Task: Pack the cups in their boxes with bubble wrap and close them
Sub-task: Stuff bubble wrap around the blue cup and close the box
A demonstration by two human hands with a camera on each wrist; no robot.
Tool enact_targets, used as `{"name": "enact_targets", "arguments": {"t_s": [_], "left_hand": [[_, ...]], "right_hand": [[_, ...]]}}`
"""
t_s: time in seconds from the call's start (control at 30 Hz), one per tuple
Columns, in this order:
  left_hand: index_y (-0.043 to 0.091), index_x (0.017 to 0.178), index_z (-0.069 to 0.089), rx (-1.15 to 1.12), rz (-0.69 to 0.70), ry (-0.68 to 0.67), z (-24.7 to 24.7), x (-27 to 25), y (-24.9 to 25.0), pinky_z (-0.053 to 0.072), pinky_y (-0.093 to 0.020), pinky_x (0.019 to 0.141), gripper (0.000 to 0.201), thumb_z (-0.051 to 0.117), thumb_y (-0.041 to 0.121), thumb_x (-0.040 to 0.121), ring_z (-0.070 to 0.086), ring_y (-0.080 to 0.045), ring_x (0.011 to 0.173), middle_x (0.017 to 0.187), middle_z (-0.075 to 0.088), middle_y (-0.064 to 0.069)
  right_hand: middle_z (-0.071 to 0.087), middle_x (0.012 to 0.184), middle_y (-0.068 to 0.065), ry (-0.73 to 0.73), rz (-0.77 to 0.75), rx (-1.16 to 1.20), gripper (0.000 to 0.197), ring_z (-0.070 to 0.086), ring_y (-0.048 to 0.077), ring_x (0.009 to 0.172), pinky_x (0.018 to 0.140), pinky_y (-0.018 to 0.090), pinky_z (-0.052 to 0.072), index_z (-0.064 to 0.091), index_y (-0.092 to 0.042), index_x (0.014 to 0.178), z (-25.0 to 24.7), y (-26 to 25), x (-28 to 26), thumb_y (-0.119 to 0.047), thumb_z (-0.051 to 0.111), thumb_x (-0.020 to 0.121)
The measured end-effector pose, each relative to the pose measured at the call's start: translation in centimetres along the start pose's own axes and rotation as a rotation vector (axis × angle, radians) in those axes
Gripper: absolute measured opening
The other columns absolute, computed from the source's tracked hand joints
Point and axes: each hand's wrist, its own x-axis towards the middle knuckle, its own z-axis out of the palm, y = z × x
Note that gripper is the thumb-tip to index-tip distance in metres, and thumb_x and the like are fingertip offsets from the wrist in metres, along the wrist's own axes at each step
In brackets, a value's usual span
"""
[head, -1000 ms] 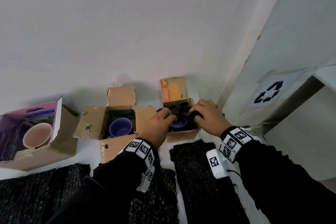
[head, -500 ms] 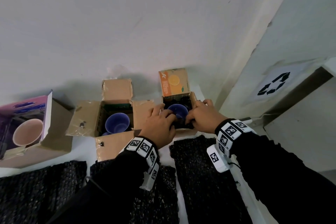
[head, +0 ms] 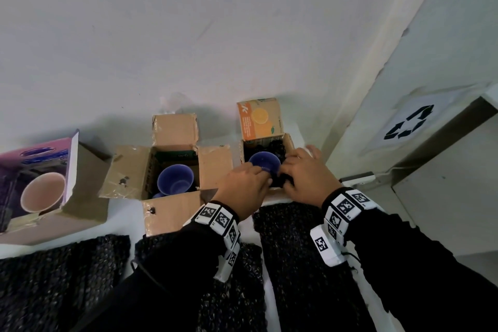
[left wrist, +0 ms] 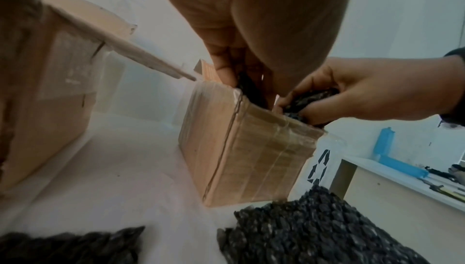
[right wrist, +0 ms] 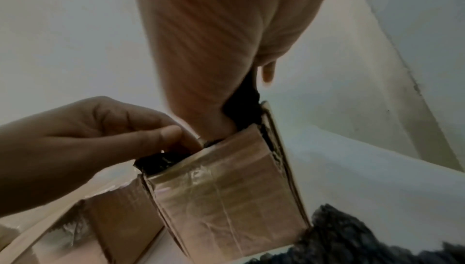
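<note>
Gripping black bubble wrap (head: 279, 183) around the blue cup (head: 264, 161), your left hand (head: 242, 188) and right hand (head: 307, 178) curl into the small cardboard box (left wrist: 246, 149)

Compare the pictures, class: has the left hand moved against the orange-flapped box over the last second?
Yes. The left hand has slid toward the near rim of the orange-flapped box, uncovering the blue cup inside.

Dim, flat, bluish light, no glare. Soft shadows on the wall (head: 188, 35) beyond the fingers (head: 258, 170). Head view sharp centrally, bent w/ fisheye at edges. Both wrist views soft, noisy; palms nearest lens blurred, box (left wrist: 246, 149) under fingers smeared.
</note>
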Motion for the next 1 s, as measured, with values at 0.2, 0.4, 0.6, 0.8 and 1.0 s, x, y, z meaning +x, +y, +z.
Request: {"name": "enact_targets", "arguments": {"t_s": [0.2, 0.4, 0.6, 0.8, 1.0], "left_hand": [[0.028, 0.098, 0.069, 0.118, 0.052, 0.057, 1.0, -1.6, -0.4, 0.035, -0.040, 0.083, 0.033, 0.042, 0.043, 0.090, 0.046, -0.023, 0.097, 0.097, 0.059, 0.004], [0.025, 0.092, 0.061, 0.182, 0.016, 0.132, 1.3, -2.1, 0.5, 0.030, -0.041, 0.082, 0.025, 0.042, 0.041, 0.096, 0.050, -0.022, 0.091, 0.086, 0.064, 0.007], [0.026, 0.083, 0.064, 0.164, 0.005, 0.090, 1.1, -2.5, -0.1, 0.030, -0.046, 0.092, 0.032, 0.044, 0.049, 0.091, 0.052, -0.022, 0.103, 0.091, 0.063, 0.007], [0.025, 0.083, 0.064, 0.264, -0.085, 0.073, 0.9, -2.7, 0.4, 0.030, -0.044, 0.084, 0.015, 0.073, 0.035, 0.076, 0.050, -0.028, 0.094, 0.085, 0.060, 0.004], [0.024, 0.079, 0.063, 0.241, -0.100, 0.067, 0.7, -2.7, 0.6, 0.029, -0.047, 0.090, 0.016, 0.077, 0.025, 0.071, 0.055, -0.027, 0.100, 0.080, 0.064, 0.007]], "right_hand": [[0.052, 0.098, -0.006, 0.091, 0.058, -0.044, 0.026, 0.044, 0.023, 0.099, 0.083, 0.039, 0.022, 0.070, -0.038, 0.094, -0.4, 0.6, -0.4, -0.019, 0.058, 0.080], [0.057, 0.079, -0.012, 0.055, 0.002, -0.109, 0.012, 0.049, 0.018, 0.095, 0.099, 0.048, 0.022, 0.058, -0.029, 0.073, 0.2, 0.2, -0.6, -0.018, 0.054, 0.071], [0.064, 0.085, -0.012, 0.028, -0.052, -0.130, 0.029, 0.042, 0.019, 0.120, 0.110, 0.058, 0.006, 0.059, -0.030, 0.087, 0.4, 1.2, -1.3, -0.044, 0.034, 0.080], [0.065, 0.099, -0.009, 0.028, -0.044, -0.121, 0.048, 0.042, 0.017, 0.126, 0.110, 0.056, 0.003, 0.066, -0.031, 0.092, 1.1, 0.4, -0.9, -0.054, 0.024, 0.091], [0.066, 0.099, -0.012, 0.000, -0.156, -0.091, 0.053, 0.054, 0.014, 0.103, 0.100, 0.046, 0.018, 0.063, -0.031, 0.098, 2.0, 0.1, -0.8, -0.065, 0.023, 0.091]]}}
